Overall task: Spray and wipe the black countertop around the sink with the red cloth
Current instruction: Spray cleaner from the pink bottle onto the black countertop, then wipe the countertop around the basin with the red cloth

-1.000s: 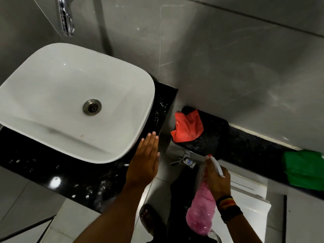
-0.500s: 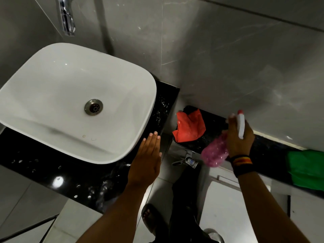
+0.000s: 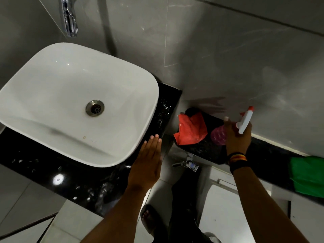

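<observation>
Countertop, black and speckled with droplets, ran under and around the white sink at the left, with the chrome tap above it on the grey wall. Your left hand hung flat beside the sink's right rim, fingers straight and together, gripping nothing. Right of that, the red cloth lay crumpled on a separate black ledge, untouched. Just beside it, your right hand was wrapped around the pink spray bottle, its white nozzle angled up toward the wall. You wore striped bands on that wrist. A green cloth sat at the far right.
</observation>
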Demonstrator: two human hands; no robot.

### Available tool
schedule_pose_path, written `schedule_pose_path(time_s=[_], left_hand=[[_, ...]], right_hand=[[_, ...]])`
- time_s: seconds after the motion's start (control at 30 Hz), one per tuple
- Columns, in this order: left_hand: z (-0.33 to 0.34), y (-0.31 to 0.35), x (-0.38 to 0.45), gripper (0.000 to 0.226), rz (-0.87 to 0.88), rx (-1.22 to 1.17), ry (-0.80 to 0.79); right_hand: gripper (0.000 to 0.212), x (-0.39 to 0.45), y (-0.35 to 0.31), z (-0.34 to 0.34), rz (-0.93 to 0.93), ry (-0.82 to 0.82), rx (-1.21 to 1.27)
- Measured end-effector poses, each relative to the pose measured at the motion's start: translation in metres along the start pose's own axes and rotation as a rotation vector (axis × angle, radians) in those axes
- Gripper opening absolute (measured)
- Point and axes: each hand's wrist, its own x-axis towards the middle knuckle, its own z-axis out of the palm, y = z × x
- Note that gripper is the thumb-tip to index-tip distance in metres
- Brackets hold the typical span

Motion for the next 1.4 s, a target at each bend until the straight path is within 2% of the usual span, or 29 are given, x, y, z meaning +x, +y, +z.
schedule_pose_path(time_s=[0.07,0.13,0.2,0.23,0.3,0.37,0.43,0.5,0.57,0.6,0.67,0.7,0.73,0.83,0.87,0.97,1.03,1.1,1.17,1.27,1.33,1.4], left_hand=[[-0.001,0.0,-0.001,0.058,0.0,-0.027,0.016],[-0.002,0.001,0.0,0.057,-0.004,-0.036,0.022],[-0.003,0.002,0.001,0.058,-0.01,-0.027,0.02],[-0.003,0.003,0.0,0.058,-0.01,-0.021,0.023],[-0.003,0.002,0.001,0.057,-0.006,-0.026,0.026],[-0.003,0.001,0.0,0.058,0.003,-0.033,0.02],[-0.001,0.0,-0.001,0.061,0.011,-0.029,0.011],[0.0,0.0,-0.001,0.061,0.008,-0.047,0.011],[0.001,-0.001,-0.001,0.061,-0.002,-0.065,0.027],[0.001,-0.001,-0.001,0.061,-0.005,-0.067,0.031],[0.001,0.0,-0.001,0.063,-0.013,-0.06,0.032],[0.001,0.0,-0.001,0.064,-0.018,-0.059,0.03],[0.001,0.0,-0.001,0.064,-0.022,-0.063,0.026],[0.002,-0.001,0.0,0.06,-0.031,-0.064,0.002],[0.002,-0.001,0.0,0.059,-0.032,-0.06,0.0],[0.003,-0.002,0.0,0.058,-0.026,-0.085,0.002],[0.003,-0.002,0.0,0.058,-0.025,-0.095,0.01],[0.003,-0.003,0.001,0.058,-0.025,-0.094,0.01],[0.004,-0.003,0.0,0.058,-0.027,-0.083,0.006],[0.004,-0.002,-0.001,0.058,-0.027,-0.079,0.012],[0.003,-0.001,-0.001,0.058,-0.023,-0.065,0.014],[0.002,0.0,-0.002,0.059,-0.027,-0.045,0.009]], right_hand=[[0.071,-0.009,0.013,-0.003,0.114,0.08,-0.01],[0.047,-0.027,0.029,-0.001,0.251,0.124,-0.012],[0.02,-0.048,0.042,0.007,0.412,0.035,0.047],[0.015,-0.054,0.047,0.014,0.488,-0.029,0.088],[0.017,-0.052,0.048,0.033,0.59,-0.103,0.144],[0.007,-0.038,0.043,0.054,0.633,-0.123,0.183],[0.009,-0.025,0.036,0.069,0.671,-0.125,0.19],[0.017,-0.017,0.032,0.08,0.722,-0.112,0.162],[0.034,-0.014,0.037,0.089,0.741,-0.071,0.137],[0.048,-0.006,0.054,0.093,0.739,-0.069,0.105],[0.1,0.008,0.085,0.099,0.732,-0.073,-0.014],[0.11,0.01,0.088,0.098,0.763,-0.059,0.03],[0.102,0.007,0.079,0.095,0.748,-0.092,0.099],[0.032,-0.024,0.013,0.083,0.65,-0.078,0.167],[0.022,-0.028,0.005,0.08,0.64,-0.084,0.251],[0.014,-0.032,-0.012,0.07,0.685,-0.2,0.51],[0.01,-0.027,-0.03,0.065,0.691,-0.265,0.594],[0.013,-0.018,-0.057,0.067,0.563,-0.258,0.619],[0.029,-0.011,-0.085,0.074,0.348,-0.266,0.554],[0.036,-0.023,-0.114,0.095,-0.214,-0.318,0.089],[0.047,-0.031,-0.11,0.12,-0.458,-0.497,-0.196],[0.057,-0.037,-0.091,0.143,-0.566,-0.731,-0.52]])
